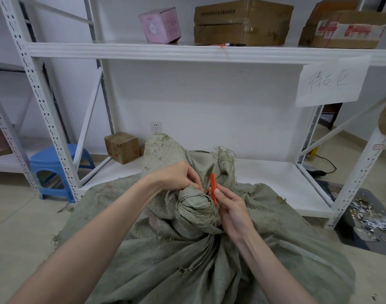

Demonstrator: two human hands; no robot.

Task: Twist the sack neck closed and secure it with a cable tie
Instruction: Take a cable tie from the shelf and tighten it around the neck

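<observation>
A grey-green woven sack (187,266) stands on the floor in front of me, its neck (195,207) twisted into a tight knob with the frayed mouth flopping behind. An orange cable tie (213,187) stands upright at the right side of the neck, a thin strand of it running left round the twist. My right hand (230,210) pinches the flat orange part between thumb and fingers. My left hand (183,175) sits on the upper left of the neck, fingers curled and pinching at the tie's thin end.
A white metal shelving unit (187,52) rises right behind the sack, cardboard boxes (242,21) and a pink box (160,25) on its upper shelf. A small carton (121,147) sits on the bottom shelf. A blue stool (56,170) stands left, debris (363,218) right.
</observation>
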